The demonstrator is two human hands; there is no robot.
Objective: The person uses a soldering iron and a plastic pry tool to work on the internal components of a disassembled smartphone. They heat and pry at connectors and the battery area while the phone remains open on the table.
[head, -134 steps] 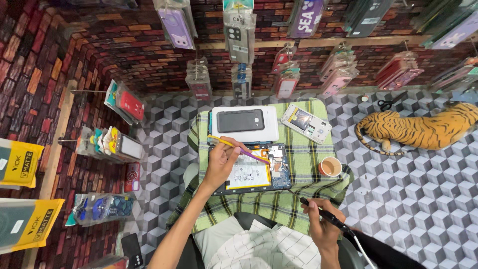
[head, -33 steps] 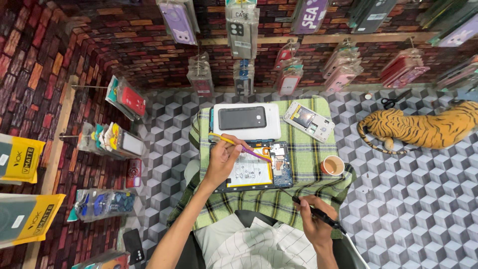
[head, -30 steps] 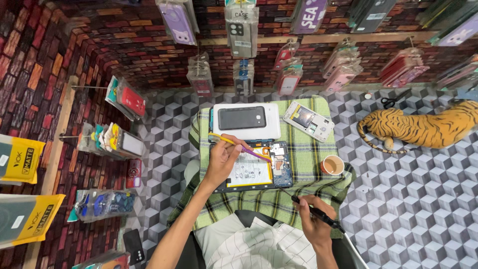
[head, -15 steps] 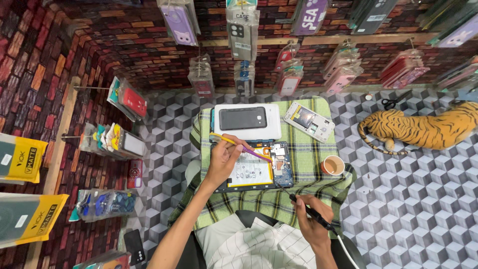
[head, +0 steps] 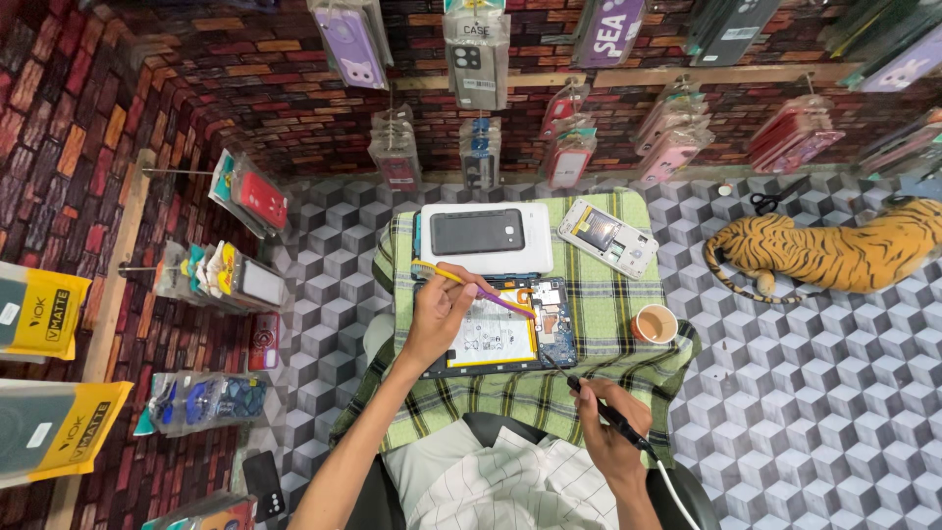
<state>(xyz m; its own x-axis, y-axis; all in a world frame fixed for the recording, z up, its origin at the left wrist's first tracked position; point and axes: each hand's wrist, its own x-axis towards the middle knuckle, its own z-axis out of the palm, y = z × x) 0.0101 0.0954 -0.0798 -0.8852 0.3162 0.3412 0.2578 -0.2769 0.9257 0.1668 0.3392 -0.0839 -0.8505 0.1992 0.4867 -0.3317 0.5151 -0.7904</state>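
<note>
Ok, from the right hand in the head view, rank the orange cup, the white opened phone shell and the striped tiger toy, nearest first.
From the right hand:
1. Round orange cup, just above it on the green checked cloth.
2. White opened phone shell, farther up the cloth.
3. Striped tiger toy, far right on the floor.

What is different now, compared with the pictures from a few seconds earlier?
The right hand moved up and left, bringing the black corded tool with its tip to the lower right corner of the opened device. The left hand stayed on the device, holding the toothbrush. The cup, the dark phone on the white box and the toy tiger did not move.
</note>
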